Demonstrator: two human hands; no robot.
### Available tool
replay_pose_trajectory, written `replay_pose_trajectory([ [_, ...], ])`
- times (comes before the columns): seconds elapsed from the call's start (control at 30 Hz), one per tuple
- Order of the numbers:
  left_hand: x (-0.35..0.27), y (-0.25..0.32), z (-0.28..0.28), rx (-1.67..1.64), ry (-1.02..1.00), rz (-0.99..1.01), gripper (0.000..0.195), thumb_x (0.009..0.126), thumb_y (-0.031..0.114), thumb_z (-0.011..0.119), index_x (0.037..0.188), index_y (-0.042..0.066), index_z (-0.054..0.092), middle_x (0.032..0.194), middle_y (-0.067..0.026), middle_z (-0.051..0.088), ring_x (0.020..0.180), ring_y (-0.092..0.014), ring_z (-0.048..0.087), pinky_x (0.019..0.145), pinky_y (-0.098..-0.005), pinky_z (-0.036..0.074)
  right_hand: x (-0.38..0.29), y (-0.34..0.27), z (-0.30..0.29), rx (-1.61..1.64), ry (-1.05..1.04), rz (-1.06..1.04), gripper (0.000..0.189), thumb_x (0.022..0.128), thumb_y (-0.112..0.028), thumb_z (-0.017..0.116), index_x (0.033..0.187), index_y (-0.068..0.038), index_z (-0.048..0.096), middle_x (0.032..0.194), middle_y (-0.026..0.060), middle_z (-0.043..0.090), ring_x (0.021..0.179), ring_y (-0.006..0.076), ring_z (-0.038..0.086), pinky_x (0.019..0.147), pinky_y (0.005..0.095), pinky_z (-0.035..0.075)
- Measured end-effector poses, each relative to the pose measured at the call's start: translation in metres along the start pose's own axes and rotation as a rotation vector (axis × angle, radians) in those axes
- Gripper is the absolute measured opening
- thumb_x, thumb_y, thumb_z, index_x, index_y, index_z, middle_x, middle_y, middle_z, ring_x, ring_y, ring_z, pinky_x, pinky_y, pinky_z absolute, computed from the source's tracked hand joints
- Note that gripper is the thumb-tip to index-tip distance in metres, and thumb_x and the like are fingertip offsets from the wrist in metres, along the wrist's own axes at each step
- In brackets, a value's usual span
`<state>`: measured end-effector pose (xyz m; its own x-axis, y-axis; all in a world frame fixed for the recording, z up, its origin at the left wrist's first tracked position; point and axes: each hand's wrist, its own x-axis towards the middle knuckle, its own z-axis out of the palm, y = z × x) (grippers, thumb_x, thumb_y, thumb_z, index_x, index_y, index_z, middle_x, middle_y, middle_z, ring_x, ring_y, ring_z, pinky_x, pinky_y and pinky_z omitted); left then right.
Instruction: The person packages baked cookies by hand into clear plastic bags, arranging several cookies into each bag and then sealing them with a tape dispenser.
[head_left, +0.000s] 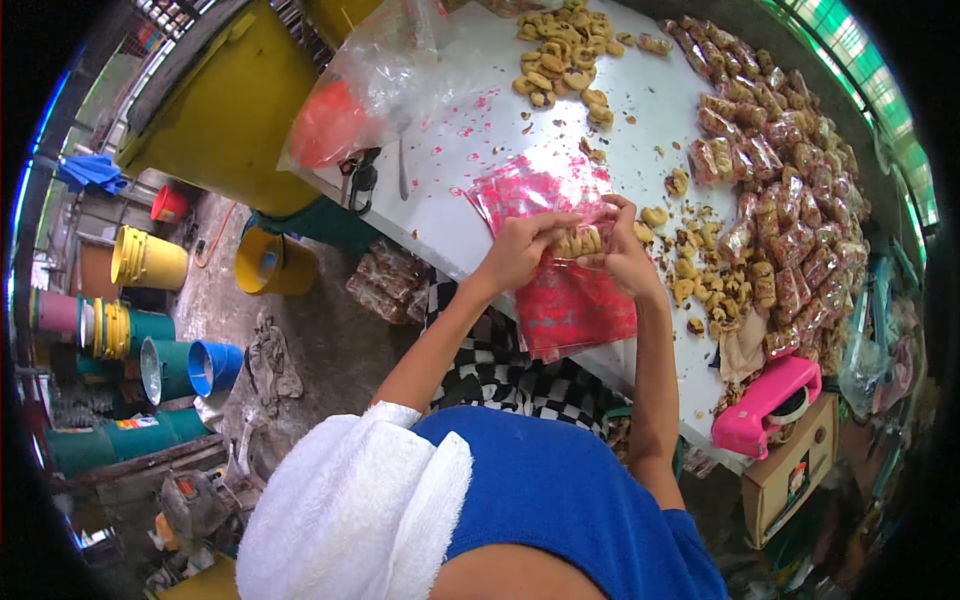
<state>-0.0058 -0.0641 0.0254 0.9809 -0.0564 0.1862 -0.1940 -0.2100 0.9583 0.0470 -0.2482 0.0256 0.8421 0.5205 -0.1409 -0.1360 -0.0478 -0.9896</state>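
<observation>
Between my two hands is a clear plastic packet (577, 243) with a row of small filled pastries inside. My left hand (525, 247) grips its left end, and my right hand (624, 251) holds the right end with thumb and fingers. Beneath them spreads a stack of red-printed clear plastic bags (574, 315), overhanging the near edge of the white table (465, 232). Loose pastries (694, 262) and broken crumbs lie just right of my right hand. A larger heap of round pastries (559, 56) sits at the far side.
Many filled packets (795, 180) are piled along the right side. A pink tape dispenser (769, 409) stands at the near right corner by a cardboard box (795, 469). A plastic bag with something orange (330, 124), scissors (352, 180) and a spoon (403, 169) lie left. Buckets (274, 262) stand on the floor.
</observation>
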Motion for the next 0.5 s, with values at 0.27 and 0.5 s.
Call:
replay_pose_trajectory([
  [0.27,0.029,0.0,-0.008,0.322,-0.06,-0.072,0.02,0.089,0.018,0.059,0.098,0.005,0.072,0.085,-0.0106,0.071,0.078,-0.019,0.067,0.075,-0.0319,0.051,-0.011,0.008,0.005,-0.065,0.036,-0.153,0.055,0.068,0.011,0.071,0.115,-0.002,0.045,0.101,0.0068,0.055,0.095,0.0168,0.058,0.084,0.0298,0.05],
  [0.5,0.004,-0.014,0.0,0.216,-0.138,0.137,0.049,0.085,0.018,0.065,0.129,0.004,0.051,0.11,-0.0174,0.064,0.103,-0.027,0.06,0.086,-0.035,0.047,-0.017,0.01,0.006,-0.314,0.199,-0.236,0.035,0.078,-0.001,0.068,0.113,-0.001,0.06,0.089,0.0086,0.065,0.082,0.0154,0.062,0.074,0.0283,0.048],
])
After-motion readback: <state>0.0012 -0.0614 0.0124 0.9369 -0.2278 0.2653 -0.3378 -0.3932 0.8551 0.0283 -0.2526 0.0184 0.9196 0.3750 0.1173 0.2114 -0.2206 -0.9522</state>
